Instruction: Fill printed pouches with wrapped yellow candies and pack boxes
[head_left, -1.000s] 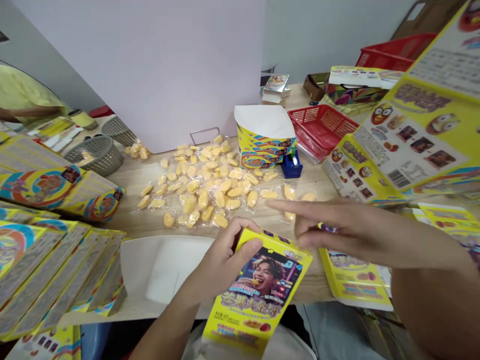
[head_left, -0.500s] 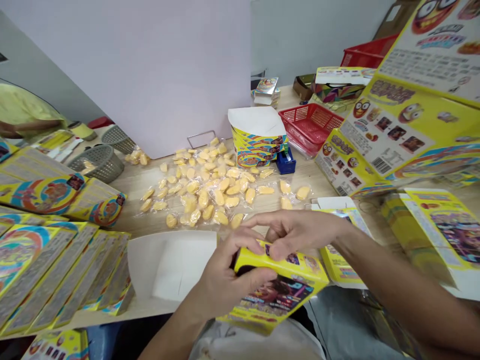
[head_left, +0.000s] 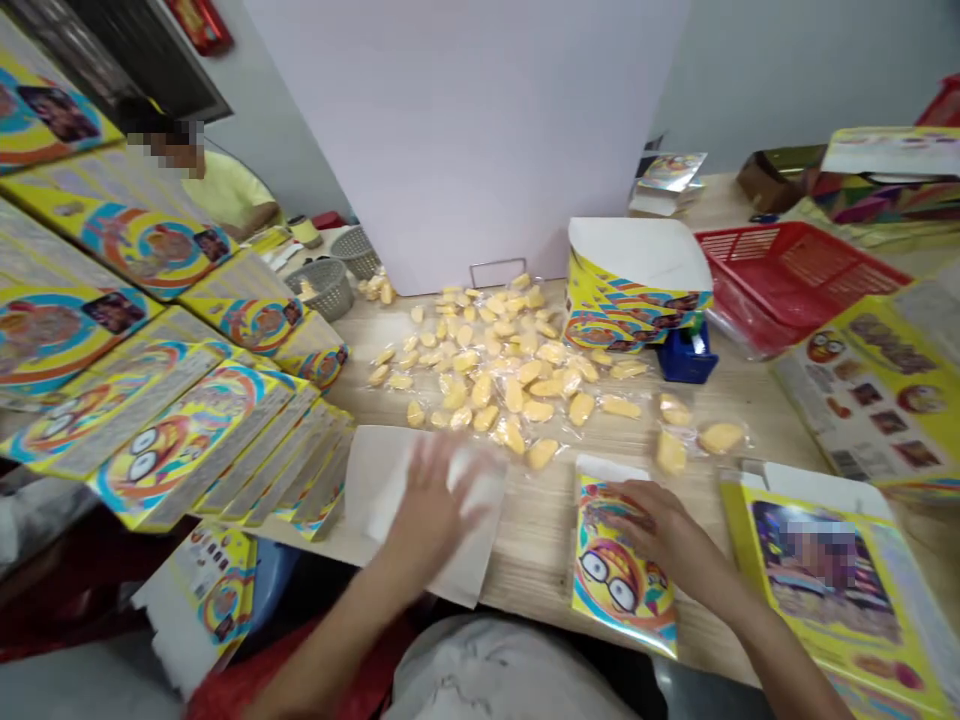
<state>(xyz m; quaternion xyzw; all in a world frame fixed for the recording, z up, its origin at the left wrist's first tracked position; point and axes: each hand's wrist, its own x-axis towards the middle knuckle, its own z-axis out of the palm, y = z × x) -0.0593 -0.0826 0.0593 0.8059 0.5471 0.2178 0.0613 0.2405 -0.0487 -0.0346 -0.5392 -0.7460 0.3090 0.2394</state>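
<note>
Yellow printed cartons (head_left: pixel 187 440) are packed close together along the left, with a co-worker in a yellow shirt (head_left: pixel 232 190) sitting well behind them. Next come two grey perforated baskets (head_left: pixel 319 290), then a white cardboard tray or sheet (head_left: pixel 375 490) lying near the table's front edge. Over it is the left hand (head_left: pixel 433 505), blurred, its fingers spread apart and apparently gripping nothing; whether it touches the card I cannot tell. Beyond that, yellow oval pieces in clear wrappers (head_left: pixel 487 375) are strewn over the wood-grain table (head_left: pixel 525 540), a few lying apart at the right. Behind their right side, nested printed card trays (head_left: pixel 637 300) stand just beside a blue tape dispenser (head_left: pixel 686 357). Nearer the person, a cartoon-faced carton (head_left: pixel 619 585) lies at the table edge with a white flap at its far end. The right hand (head_left: pixel 660 525) is laid over its upper part, fingers bent; whether they pinch it or only rest there I cannot tell. Further right are a red plastic basket (head_left: pixel 795 285) and another yellow carton with a white flap (head_left: pixel 832 590). I judge the step to be picking up this carton; the next move calls for a firm hold on its edge and the left hand brought across to help open it
</note>
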